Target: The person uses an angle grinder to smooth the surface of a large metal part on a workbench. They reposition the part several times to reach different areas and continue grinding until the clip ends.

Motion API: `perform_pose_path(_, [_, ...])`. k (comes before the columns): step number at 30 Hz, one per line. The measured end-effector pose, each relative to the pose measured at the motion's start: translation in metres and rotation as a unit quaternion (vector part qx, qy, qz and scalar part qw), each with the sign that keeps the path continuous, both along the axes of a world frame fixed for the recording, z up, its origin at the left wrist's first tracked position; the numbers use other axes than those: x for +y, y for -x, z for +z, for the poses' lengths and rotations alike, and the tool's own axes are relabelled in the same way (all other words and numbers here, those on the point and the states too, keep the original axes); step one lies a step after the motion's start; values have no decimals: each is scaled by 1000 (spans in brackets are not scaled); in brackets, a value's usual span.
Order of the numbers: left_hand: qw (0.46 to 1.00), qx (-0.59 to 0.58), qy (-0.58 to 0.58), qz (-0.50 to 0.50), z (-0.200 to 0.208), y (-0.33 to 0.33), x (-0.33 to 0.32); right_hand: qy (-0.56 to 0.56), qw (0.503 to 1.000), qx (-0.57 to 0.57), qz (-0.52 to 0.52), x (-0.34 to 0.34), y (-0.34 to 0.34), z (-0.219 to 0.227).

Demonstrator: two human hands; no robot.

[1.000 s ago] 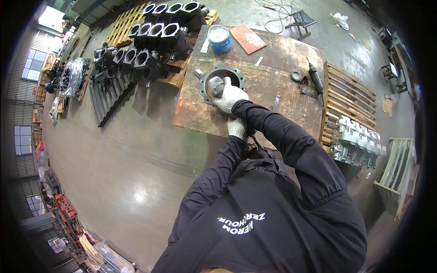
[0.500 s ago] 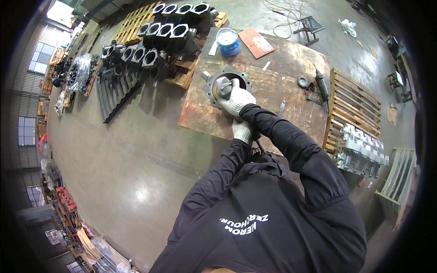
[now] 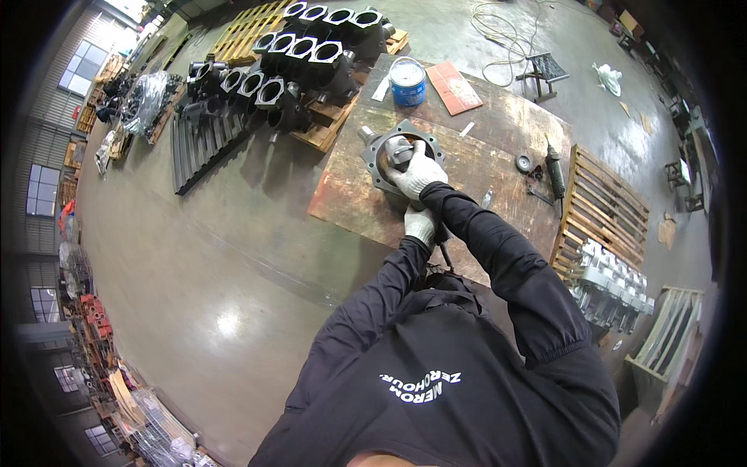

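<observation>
A round, flanged metal housing (image 3: 383, 176) with bolt holes around its rim sits on the worn tabletop. My right hand (image 3: 420, 173), in a white work glove, is closed around the grey head of a corded grinder (image 3: 398, 151) at the housing's opening. Lower down and closer to my body, my gloved left hand (image 3: 420, 224) is wrapped round the rear of the same grinder. A dark cord (image 3: 446, 254) trails from there toward me. My fingers and the housing's rim hide most of the tool's body and its working end.
On the table (image 3: 350, 198) stand a blue paint can (image 3: 408, 92) and a reddish sheet (image 3: 454, 87). Toward the right lie a second grinder (image 3: 555, 173) and a disc (image 3: 524, 163). Wooden pallet (image 3: 603, 204) stands beyond. Black castings (image 3: 311, 66) rest on pallets at the left.
The whole view has shifted slightly, with the table sitting a little lower and to the right. Both hands keep their hold on the grinder; its head has tilted slightly against the housing.
</observation>
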State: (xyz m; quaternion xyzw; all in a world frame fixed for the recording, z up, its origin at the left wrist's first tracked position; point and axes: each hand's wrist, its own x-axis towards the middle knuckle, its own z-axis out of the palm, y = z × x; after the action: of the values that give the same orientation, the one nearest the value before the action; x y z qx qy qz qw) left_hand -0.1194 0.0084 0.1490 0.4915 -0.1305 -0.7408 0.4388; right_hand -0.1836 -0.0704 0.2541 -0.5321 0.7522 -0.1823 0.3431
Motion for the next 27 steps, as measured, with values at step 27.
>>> perform_pose_path(27, [999, 24, 44, -6, 11, 16, -5, 33, 993, 110, -11, -6, -3, -2])
